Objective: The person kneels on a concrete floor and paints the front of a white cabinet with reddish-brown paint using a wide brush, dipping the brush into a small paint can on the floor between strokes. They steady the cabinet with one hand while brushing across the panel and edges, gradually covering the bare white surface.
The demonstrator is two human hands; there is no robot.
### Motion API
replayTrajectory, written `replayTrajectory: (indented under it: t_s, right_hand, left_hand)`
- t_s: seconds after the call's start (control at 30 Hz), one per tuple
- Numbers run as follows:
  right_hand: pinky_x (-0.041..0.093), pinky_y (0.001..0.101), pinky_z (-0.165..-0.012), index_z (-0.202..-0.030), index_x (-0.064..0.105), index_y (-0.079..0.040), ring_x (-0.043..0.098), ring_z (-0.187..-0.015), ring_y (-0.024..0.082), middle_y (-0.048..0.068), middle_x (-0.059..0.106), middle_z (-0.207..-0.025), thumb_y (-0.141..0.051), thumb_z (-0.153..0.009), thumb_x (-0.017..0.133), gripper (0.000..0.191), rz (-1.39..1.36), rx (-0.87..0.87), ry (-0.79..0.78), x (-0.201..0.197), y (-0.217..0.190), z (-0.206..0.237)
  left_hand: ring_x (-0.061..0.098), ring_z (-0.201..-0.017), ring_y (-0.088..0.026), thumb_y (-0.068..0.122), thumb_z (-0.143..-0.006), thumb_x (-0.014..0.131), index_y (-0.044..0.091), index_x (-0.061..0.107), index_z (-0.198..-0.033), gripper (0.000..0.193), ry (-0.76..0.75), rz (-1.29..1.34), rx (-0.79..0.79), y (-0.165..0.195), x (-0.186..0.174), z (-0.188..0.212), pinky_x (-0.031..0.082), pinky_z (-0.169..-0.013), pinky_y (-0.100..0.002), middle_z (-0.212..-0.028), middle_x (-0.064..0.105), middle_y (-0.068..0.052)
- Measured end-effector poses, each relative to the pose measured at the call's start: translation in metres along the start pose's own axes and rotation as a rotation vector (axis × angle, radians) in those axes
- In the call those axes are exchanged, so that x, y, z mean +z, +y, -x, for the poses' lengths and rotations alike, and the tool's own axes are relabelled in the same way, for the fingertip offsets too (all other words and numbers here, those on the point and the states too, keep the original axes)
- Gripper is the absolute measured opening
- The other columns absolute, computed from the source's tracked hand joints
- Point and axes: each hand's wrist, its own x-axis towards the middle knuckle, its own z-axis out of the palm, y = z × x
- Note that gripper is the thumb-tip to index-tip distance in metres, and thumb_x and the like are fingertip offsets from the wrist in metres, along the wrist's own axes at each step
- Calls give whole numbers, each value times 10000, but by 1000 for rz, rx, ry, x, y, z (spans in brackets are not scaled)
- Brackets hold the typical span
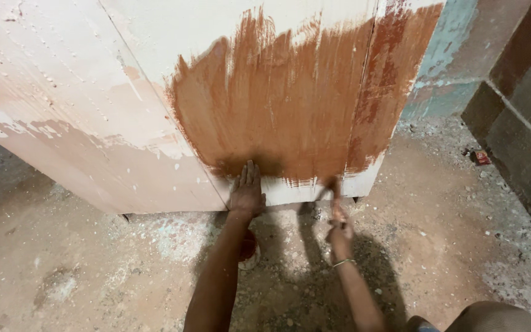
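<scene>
A paintbrush (334,195) is gripped in the right hand (341,237), bristles pressed low against the pale wooden cabinet (93,123), right at the streaky, wet-looking rust-brown paint patch (278,104). The left hand (246,190) is laid flat, fingers stretched, on the panel's unpainted bottom edge. Both arms are extended forward over a gritty, dusty floor (62,270).

Warm, fairly dim light falls from behind the viewer, casting soft arm shadows on the floor (93,270) near the cabinet (124,110). No glare. The right hand (341,230) is slightly blurred. Straight edges bow towards the corners; the far-right wall (523,123) lies darker.
</scene>
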Motion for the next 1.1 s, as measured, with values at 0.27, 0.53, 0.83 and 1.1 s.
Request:
replayTrajectory:
  t_s: [0.27,0.53,0.83,1.1]
  right_hand:
    - [373,206,-383,-1472,466,-321,441,-496,74,39,698,-1039,-142,-1012,458,494,117,-43,-59,2,1,-4]
    - [413,184,-398,-1432,623,-260,488,-508,53,88,738,-962,-207,-1052,520,398,338,28,-504,20,18,21]
    - [421,212,-390,-1515,428,-193,512,-532,52,81,668,-956,-311,-1092,432,439,89,-433,200,-2,-2,-2]
    - [458,224,-387,-1509,429,-174,560,-514,110,52,703,-890,-423,-1094,302,500,511,-713,-21,3,4,-8]
  left_hand:
    - [-22,-1584,-242,291,-916,597,54,-25,-1622,970,-25,0,-12,-5,3,-4,61,-1267,-388,-1705,-133,-109]
    - [-38,-1585,-220,294,-923,581,81,-37,-1619,955,-50,-18,-27,6,-9,5,56,-1270,-378,-1706,-154,-89]
    - [-33,-1582,-235,271,-933,575,55,-43,-1615,946,-58,-13,-14,0,-4,2,58,-1265,-388,-1703,-147,-109]
    - [-19,-1583,-234,279,-920,592,60,-20,-1618,953,-32,-6,-14,1,1,2,76,-1265,-388,-1707,-130,-107]
